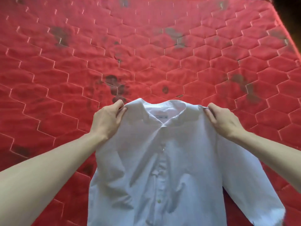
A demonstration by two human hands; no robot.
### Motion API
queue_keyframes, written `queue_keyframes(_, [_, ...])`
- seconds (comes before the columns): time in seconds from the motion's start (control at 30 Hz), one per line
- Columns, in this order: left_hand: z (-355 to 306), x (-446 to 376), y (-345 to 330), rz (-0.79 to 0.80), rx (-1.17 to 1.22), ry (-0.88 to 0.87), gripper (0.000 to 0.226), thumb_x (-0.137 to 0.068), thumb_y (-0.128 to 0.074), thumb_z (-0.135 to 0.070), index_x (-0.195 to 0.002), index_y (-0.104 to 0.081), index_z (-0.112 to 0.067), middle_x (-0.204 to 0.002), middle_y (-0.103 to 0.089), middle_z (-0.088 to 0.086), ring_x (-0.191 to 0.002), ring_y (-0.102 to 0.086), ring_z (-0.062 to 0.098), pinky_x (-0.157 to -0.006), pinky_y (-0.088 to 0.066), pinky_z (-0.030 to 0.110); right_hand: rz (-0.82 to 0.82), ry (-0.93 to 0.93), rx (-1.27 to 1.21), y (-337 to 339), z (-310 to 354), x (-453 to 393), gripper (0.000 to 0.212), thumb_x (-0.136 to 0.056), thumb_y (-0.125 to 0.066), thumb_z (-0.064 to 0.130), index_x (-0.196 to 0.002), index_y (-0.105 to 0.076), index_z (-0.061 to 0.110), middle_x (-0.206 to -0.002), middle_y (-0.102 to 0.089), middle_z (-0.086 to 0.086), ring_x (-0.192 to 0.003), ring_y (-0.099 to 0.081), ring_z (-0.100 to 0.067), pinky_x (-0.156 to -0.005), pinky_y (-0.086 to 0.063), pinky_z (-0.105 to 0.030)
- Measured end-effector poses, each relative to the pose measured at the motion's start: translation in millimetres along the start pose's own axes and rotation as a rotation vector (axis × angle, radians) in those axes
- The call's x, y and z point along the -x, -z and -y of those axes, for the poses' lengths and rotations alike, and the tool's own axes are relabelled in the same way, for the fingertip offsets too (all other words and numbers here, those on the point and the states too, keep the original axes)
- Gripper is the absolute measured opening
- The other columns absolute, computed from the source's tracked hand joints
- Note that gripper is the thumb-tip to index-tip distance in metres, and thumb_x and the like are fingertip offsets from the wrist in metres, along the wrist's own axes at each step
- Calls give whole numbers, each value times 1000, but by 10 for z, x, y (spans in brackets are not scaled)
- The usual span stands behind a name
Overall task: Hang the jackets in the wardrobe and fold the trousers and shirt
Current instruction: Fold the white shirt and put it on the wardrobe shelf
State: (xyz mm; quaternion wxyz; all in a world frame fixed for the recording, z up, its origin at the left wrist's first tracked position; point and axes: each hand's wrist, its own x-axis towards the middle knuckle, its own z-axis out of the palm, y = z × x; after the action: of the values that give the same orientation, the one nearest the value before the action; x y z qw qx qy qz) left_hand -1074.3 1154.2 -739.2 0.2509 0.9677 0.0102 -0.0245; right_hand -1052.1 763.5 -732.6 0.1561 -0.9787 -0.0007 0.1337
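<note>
Head view: left hand (107,118) and right hand (221,119) fingers pinch white shirt (162,160) shoulders over red mattress (146,46).

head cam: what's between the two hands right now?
The white shirt's collar, stretched between left hand and right hand, each pinching a shoulder; red mattress beyond. Head view.

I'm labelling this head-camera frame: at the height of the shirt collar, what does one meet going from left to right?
Bare red mattress → left hand gripping one shoulder → white shirt with its collar → right hand gripping the other shoulder → red mattress again.
</note>
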Motion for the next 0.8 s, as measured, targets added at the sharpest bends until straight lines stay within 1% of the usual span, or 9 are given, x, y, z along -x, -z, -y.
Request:
queue_keyframes(0.1, [100, -347, -166, -10, -63, 15, 23, -107, -52, -34, -97, -57, -14, -82, -70, 10, -80, -64, 40, -68, -47, 46, -57, 69, 183, -72, 32, -316, 39, -110, -29, 48, -95, -44, 16, -81, -63, -10, -79, -62, -43, -64, -37, -43])
queue_keyframes(0.2, [223, -713, -257, -29, -132, 21, 25, -107, -53, -32, -96, -59, -11, -85, -71, 16, -84, -65, 42, -74, -45, 47, -168, 240, 325, -56, 126, -692, 38, -111, -32, 46, -92, -43, 15, -81, -66, -16, -80, -65, -42, -60, -35, -41])
queue_keyframes(0.3, [314, -1054, -316, -64, -215, 24, 25, -108, -51, -30, -96, -60, -9, -87, -70, 20, -86, -64, 44, -86, -40, 47, -246, 249, 369, -91, 197, -1087, 35, -112, -35, 37, -98, -50, 8, -93, -68, -20, -94, -60, -42, -62, -34, -43])
queue_keyframes(0.37, [357, -1277, -360, -86, -278, 24, 24, -108, -49, -29, -96, -59, -11, -86, -70, 21, -86, -63, 43, -91, -36, 47, -261, 218, 369, -166, 223, -1355, 29, -111, -38, 31, -101, -51, 7, -100, -67, -21, -103, -56, -41, -68, -38, -47])
queue_keyframes(0.47, [397, -1540, -437, -131, -351, 54, 24, -106, -48, -30, -97, -61, -11, -89, -70, 20, -93, -62, 42, -93, -35, 48, -258, 90, 325, -245, 338, -1666, 33, -110, -38, 31, -112, -54, 2, -114, -64, -25, -113, -52, -43, -80, -40, -50])
queue_keyframes(0.57, [300, -1586, -553, -201, -430, 78, 25, -103, -48, -27, -115, -59, -8, -117, -61, 21, -114, -52, 40, -99, -33, 52, -288, -26, 299, -425, 413, -1721, 38, -106, -43, 31, -132, -50, 4, -134, -54, -23, -128, -46, -41, -106, -34, -52])
queue_keyframes(0.67, [140, -1328, -724, -236, -396, -80, 37, -99, -51, -26, -131, -51, -8, -135, -49, 20, -124, -40, 36, -108, -30, 51, -360, 125, 193, -721, 477, -1373, 51, -103, -46, 20, -152, -40, 7, -156, -40, -17, -151, -30, -35, -124, -16, -53])
queue_keyframes(0.73, [23, -1069, -890, -198, -346, -239, 47, -97, -51, -23, -140, -50, -5, -142, -48, 22, -122, -36, 35, -106, -31, 52, -367, 232, 156, -909, 507, -1035, 58, -101, -49, 16, -157, -35, 5, -165, -33, -14, -156, -25, -32, -125, -16, -56])
queue_keyframes(0.8, [-93, -812, -1074, -134, -335, -357, 54, -100, -49, -29, -149, -47, -7, -149, -47, 21, -130, -40, 38, -110, -30, 51, -353, 269, 153, -1086, 540, -722, 60, -103, -48, 21, -159, -32, 5, -169, -26, -11, -158, -20, -28, -125, -16, -55])
